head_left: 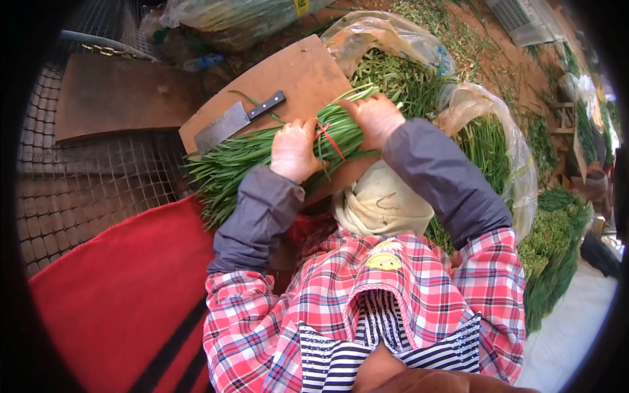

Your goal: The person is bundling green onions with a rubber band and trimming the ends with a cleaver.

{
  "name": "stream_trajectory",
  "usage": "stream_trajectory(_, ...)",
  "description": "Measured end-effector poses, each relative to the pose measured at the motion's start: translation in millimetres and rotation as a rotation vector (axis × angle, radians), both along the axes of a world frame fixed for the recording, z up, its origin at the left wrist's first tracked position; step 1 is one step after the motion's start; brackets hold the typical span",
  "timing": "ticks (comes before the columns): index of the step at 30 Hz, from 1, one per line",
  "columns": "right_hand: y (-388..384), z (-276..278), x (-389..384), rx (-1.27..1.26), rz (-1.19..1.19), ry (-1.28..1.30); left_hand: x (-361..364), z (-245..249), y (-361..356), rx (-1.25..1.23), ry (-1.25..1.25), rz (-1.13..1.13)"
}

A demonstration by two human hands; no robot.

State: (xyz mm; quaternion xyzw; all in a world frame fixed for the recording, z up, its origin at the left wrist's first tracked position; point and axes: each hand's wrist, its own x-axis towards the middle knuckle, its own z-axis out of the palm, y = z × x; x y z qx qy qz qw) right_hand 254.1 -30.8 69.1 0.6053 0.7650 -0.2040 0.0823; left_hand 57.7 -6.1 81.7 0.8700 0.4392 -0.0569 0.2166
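A thick bundle of long green chives (246, 154) lies across a wooden cutting board (298, 69), bound near its middle by a red band (333, 142). My left hand (293, 150) is wrapped over the bundle just left of the band. Around the stalk ends on the right closes my right hand (375, 120), its fingertips partly hidden. A cleaver (226, 126) with a black handle rests flat on the board behind the bundle, its blade pointing left and close to the leaves. Neither hand touches the cleaver.
Beyond the board, a plastic bag (400, 36) holds cut green pieces. Another bag (481, 98) of upright greens stands at my right. More greens (550, 245) are heaped farther right. A second board (124, 95) and black mesh (65, 196) lie left, near red cloth (124, 281).
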Motion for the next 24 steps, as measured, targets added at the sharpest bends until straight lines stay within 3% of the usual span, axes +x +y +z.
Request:
stream_trajectory(1, 6, 7, 0, -0.081, -0.046, 0.026, -2, 4, 5, -0.063, 0.007, 0.011)
stream_trajectory(2, 9, 19, 5, -0.089, -0.053, 0.113, -8, 6, 8, -0.082, -0.155, 0.004)
stream_trajectory(5, 6, 16, 15, -0.328, -0.11, 0.293, -24, -8, 25, -0.474, -0.214, 0.063)
stream_trajectory(6, 2, -2, 25, -0.343, -0.111, 0.481, -24, -13, 27, -0.594, -0.269, 0.094)
stream_trajectory(9, 5, -5, 28, -0.394, -0.189, 0.52, -18, -14, 43, -0.677, -0.226, 0.075)
stream_trajectory(10, 4, 7, 27, -0.398, -0.152, 0.364, -17, -12, 48, -0.669, -0.232, -0.032)
stream_trajectory(13, -6, 3, 24, -0.266, -0.083, 0.276, -28, -17, 56, -0.893, -0.302, 0.0)
stream_trajectory(17, -16, 22, 15, -0.157, 0.055, 0.051, -41, -28, 62, -0.828, -0.211, -0.034)
stream_trajectory(20, -16, 34, 21, -0.255, -0.235, 0.562, -30, -14, 65, -0.919, -0.148, -0.048)
stream_trajectory(23, -20, 3, 27, 0.214, 0.017, 0.283, -29, -30, 64, -0.863, -0.172, -0.076)
stream_trajectory(24, -18, -3, 27, 0.148, 0.033, 0.165, -26, -30, 64, -0.849, -0.177, -0.084)
